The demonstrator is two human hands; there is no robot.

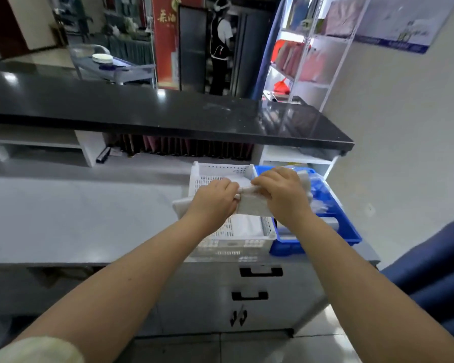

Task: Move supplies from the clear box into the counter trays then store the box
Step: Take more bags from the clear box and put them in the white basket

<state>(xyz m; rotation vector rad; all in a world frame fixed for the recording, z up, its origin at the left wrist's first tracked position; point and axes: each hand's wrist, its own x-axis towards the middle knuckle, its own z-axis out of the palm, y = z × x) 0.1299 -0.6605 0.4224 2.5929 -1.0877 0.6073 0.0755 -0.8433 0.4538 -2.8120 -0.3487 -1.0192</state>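
Note:
A white perforated tray [220, 171] and a blue tray [346, 226] stand side by side on the grey counter. Above the white tray, my left hand [215, 197] and my right hand [281, 189] both grip a clear box [252, 205] with white fittings, held tilted between them. White flat packs [247, 226] lie in the white tray under the box. Clear wrapped supplies [320, 203] lie in the blue tray. My hands hide most of the box, and what is inside it cannot be made out.
A raised black countertop [168, 111] runs behind the grey work surface [76, 210]. Drawers with black handles [260, 272] sit under the trays. A white shelf unit [312, 48] stands at the right wall. A person stands far back by dark doors. A blue chair [435, 271] is at right.

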